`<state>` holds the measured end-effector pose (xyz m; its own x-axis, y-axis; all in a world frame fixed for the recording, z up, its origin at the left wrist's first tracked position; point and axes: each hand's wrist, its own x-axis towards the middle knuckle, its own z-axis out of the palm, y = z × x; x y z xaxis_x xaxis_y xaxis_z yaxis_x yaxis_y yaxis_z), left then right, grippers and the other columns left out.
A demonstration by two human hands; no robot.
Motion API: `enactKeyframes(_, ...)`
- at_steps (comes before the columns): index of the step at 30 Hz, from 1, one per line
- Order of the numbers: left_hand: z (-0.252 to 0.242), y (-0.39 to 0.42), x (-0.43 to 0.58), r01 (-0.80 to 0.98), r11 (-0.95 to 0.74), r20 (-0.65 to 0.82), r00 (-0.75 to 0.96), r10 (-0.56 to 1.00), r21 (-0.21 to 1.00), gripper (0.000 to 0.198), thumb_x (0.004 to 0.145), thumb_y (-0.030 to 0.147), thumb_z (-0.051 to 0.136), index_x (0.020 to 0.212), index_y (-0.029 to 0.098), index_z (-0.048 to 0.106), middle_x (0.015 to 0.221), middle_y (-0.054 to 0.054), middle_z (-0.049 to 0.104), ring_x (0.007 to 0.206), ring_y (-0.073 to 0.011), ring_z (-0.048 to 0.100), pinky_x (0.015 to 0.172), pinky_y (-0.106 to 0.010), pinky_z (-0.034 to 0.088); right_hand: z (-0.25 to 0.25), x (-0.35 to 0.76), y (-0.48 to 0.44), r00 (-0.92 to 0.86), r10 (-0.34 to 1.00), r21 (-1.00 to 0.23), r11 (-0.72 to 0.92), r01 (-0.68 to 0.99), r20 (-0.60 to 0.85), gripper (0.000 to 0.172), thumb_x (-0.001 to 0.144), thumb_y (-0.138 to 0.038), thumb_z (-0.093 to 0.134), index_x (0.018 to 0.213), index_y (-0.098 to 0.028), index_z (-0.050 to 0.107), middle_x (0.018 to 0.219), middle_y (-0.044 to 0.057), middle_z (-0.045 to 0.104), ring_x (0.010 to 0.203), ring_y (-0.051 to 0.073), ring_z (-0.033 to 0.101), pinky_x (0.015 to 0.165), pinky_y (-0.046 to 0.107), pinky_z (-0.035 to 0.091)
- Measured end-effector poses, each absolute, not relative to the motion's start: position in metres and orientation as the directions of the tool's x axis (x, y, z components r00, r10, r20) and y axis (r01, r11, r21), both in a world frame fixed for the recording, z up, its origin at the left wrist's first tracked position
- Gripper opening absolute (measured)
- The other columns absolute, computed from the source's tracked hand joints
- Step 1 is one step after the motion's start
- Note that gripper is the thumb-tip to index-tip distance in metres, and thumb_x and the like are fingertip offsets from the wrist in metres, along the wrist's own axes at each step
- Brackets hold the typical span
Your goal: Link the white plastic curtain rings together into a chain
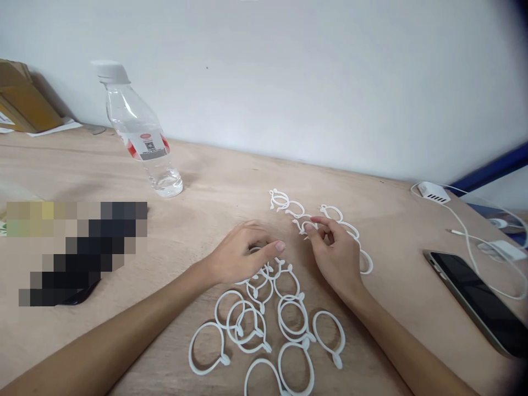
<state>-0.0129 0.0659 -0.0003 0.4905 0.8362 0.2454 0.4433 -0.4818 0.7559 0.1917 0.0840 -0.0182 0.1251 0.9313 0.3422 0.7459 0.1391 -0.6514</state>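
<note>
White plastic rings with small tabs (206, 347) lie in a loose, overlapping cluster on the wooden table in front of me. My left hand (243, 253) rests over the far end of this cluster, thumb apart from the bent fingers, and partly covers a few rings. Farther off to the right, my right hand (334, 247) has its thumb and index finger pinched at a white ring (303, 226) near the end of a short row. Another row of rings (333, 213) runs just beyond and beside that hand, partly hidden by it.
A water bottle (138, 132) stands at the back left, near a cardboard box (28, 99). A dark blurred-out object (86, 258) lies at left. To the right are a phone (478, 302), a white charger (433, 192) and cables. A wall rises behind the table.
</note>
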Motion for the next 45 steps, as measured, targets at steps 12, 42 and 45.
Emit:
enactKeyframes(12,0.0,0.067,-0.013,0.406,-0.485,0.265,0.488,0.832,0.775,0.044,0.096,0.04,0.042,0.06,0.015,0.052,0.062,0.001,0.054,0.069,-0.014,0.052,0.072,-0.027,0.04,-0.024,0.191,0.084,-0.031,0.931,-0.491,0.219,0.843,0.363,0.026,0.074,-0.036,0.062,0.091,-0.017,0.068,0.079,0.006,0.067,0.076,0.024,0.058,0.076,0.041,0.044)
enactKeyframes(42,-0.001,0.065,-0.014,0.425,-0.473,0.248,0.485,0.839,0.771,0.046,0.095,0.041,0.041,0.058,0.016,0.049,0.058,0.003,0.047,0.065,-0.0127,0.049,0.068,-0.026,0.038,-0.027,0.202,0.094,0.102,0.955,-0.58,0.084,0.81,0.28,0.034,0.074,-0.036,0.061,0.099,-0.014,0.065,0.09,0.012,0.066,0.088,0.027,0.056,0.081,0.044,0.045)
enactKeyframes(45,-0.001,0.065,-0.014,0.413,-0.475,0.261,0.476,0.84,0.777,0.046,0.095,0.04,0.041,0.056,0.016,0.046,0.056,0.003,0.044,0.062,-0.0119,0.047,0.066,-0.026,0.037,-0.026,0.207,0.094,0.027,0.938,-0.482,0.152,0.863,0.344,0.024,0.078,-0.035,0.057,0.087,-0.018,0.069,0.08,0.01,0.068,0.084,0.028,0.055,0.08,0.045,0.042)
